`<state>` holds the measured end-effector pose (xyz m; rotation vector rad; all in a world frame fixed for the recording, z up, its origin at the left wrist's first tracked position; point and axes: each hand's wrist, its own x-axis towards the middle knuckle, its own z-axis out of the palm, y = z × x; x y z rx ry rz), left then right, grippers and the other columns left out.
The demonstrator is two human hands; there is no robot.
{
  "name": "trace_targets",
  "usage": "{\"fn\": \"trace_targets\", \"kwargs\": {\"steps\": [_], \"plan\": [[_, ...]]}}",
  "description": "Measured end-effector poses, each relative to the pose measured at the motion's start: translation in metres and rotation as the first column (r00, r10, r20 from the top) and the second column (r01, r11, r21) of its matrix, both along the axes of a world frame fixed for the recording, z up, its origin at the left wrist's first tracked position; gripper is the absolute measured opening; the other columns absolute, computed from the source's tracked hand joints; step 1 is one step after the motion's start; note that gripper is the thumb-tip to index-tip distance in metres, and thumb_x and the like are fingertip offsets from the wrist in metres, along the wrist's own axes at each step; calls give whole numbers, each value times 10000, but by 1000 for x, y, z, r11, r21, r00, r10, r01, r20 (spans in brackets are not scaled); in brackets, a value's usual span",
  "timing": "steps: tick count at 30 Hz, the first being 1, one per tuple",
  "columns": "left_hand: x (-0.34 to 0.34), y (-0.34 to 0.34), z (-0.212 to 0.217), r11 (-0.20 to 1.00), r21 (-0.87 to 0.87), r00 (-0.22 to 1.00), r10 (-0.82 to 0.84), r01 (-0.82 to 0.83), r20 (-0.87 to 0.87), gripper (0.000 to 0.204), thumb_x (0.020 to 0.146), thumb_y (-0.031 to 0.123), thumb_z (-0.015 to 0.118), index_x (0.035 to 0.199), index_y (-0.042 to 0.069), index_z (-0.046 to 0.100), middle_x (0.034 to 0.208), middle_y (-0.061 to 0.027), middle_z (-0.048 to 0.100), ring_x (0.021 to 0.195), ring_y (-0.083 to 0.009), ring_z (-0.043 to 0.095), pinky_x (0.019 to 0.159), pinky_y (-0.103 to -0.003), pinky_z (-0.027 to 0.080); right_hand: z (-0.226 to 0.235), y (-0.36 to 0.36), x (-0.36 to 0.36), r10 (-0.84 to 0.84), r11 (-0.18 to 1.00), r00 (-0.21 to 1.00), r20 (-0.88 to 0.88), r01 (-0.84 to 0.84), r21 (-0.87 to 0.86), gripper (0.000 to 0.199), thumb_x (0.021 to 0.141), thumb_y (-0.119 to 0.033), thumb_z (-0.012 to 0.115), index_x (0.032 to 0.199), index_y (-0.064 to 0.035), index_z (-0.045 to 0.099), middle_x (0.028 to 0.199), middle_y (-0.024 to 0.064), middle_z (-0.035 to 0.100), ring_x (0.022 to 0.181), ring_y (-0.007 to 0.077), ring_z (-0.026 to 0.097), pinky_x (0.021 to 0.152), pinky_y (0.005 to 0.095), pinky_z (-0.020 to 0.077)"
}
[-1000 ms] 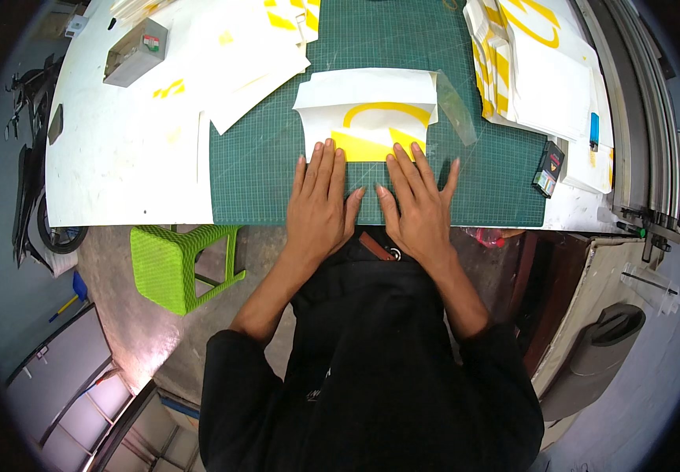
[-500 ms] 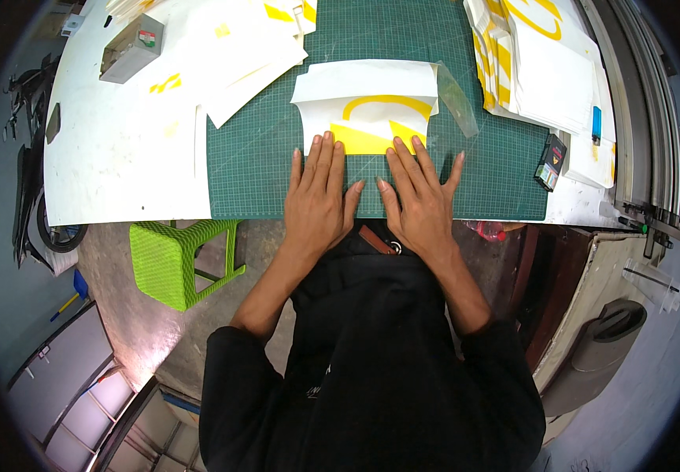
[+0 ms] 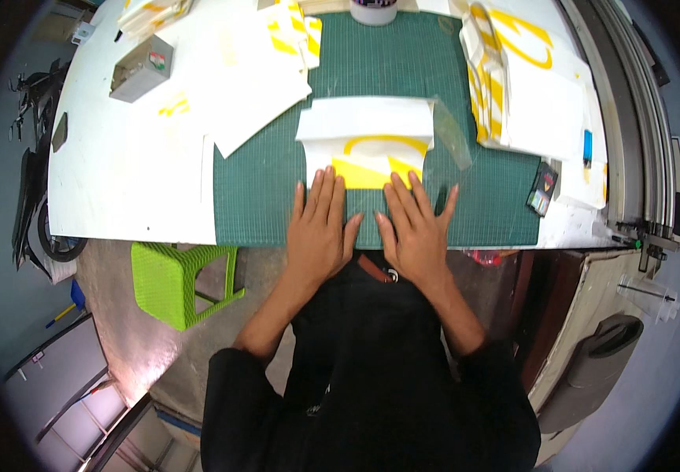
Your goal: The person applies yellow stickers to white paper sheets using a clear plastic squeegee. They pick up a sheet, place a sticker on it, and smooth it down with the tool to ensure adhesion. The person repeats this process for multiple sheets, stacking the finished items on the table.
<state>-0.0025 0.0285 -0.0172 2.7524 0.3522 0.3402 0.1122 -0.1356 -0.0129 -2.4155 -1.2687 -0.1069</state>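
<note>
Wears a black top (image 3: 371, 377) across the lower middle of the frame, with a brown strap (image 3: 373, 268) showing at the waist. Holds both hands palm down and flat at the centre, grasping nothing: rests the left hand (image 3: 316, 236) and the right hand (image 3: 415, 245) side by side, thumbs pointing inward and apart, little fingers spread outward. Presses the longer fingertips to the lower edge of a folded white paper (image 3: 364, 143) with yellow print, just above the middle of the frame, its far flap creased crosswise. Has a green gridded cutting mat (image 3: 261, 206) under the paper and a clear strip (image 3: 453, 140) just beside its right edge. Has a small dark box (image 3: 542, 189) near the mat's right edge, then a blue lighter (image 3: 588, 148) and a stack of white and yellow papers (image 3: 541, 110) at upper right. Has loose white sheets (image 3: 265, 102) at upper left on the white desk (image 3: 120, 189), with a grey open box (image 3: 142, 69) beyond. Has a white tub (image 3: 374, 12) cut off by the top edge. Has a green stool (image 3: 171, 295) down on the floor, left of centre.
</note>
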Motion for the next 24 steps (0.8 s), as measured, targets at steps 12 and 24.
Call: {"fn": "trace_targets", "kwargs": {"steps": [12, 24], "plan": [[1, -1, 2, 1000, -13, 1000, 14, -14, -25, 662, 1013, 297, 638, 1532, -61, 439, 1604, -279, 424, 1523, -412, 385, 1245, -587, 256, -1, -2, -3, -13, 1000, 1000, -12, 12, -11, 451, 1014, -311, 614, 1373, -41, 648, 1537, 84, 558, 1515, 295, 405, 1184, 798, 36], [0, -1, 5, 999, -35, 1000, 12, -12, -25, 674, 1010, 311, 642, 1537, -55, 434, 1612, -265, 419, 1527, -409, 377, 1244, -587, 260, 0, -2, -3, -18, 1000, 1000, -7, 18, 1, 453, 998, -305, 629, 1359, -33, 661, 1531, 89, 562, 1510, 297, 416, 1178, 800, 52]]}}
